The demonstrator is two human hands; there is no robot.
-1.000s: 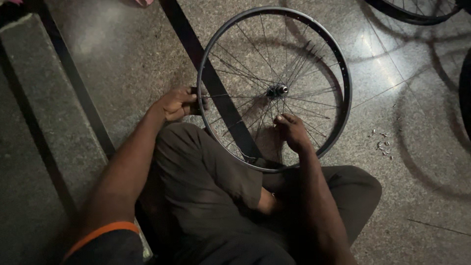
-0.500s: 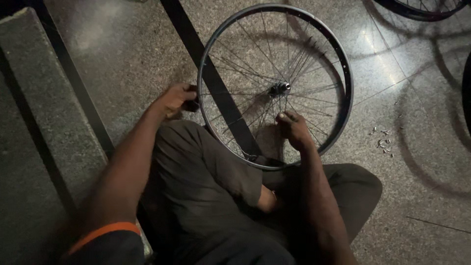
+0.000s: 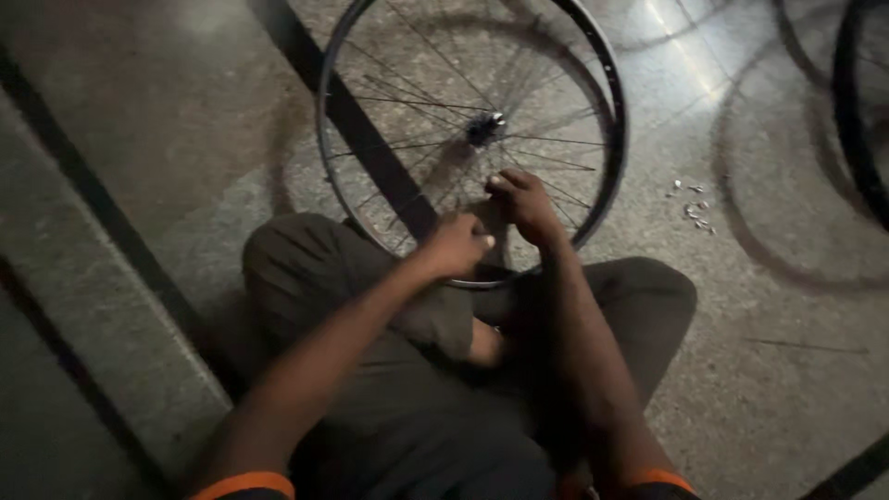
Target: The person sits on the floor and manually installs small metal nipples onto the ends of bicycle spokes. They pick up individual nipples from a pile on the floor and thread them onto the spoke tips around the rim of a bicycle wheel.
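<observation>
A bicycle wheel rim (image 3: 611, 102) with thin spokes and a small hub (image 3: 486, 128) stands tilted on the stone floor, its near edge resting against my crossed legs (image 3: 370, 306). My left hand (image 3: 456, 246) is curled over the near edge of the rim, fingers closed. My right hand (image 3: 524, 204) is inside the rim just below the hub, its fingertips pinched on a spoke. What the fingers press on is too dark to make out.
A small scatter of metal bits (image 3: 693, 206) lies on the floor right of the rim. Another wheel (image 3: 857, 120) stands at the right edge. A loose thin spoke (image 3: 806, 347) lies on the floor. A dark strip (image 3: 361, 130) crosses under the rim.
My left hand left the rim's left side and moved to its near edge, close to my right hand. The view shifted so the wheel sits higher in frame.
</observation>
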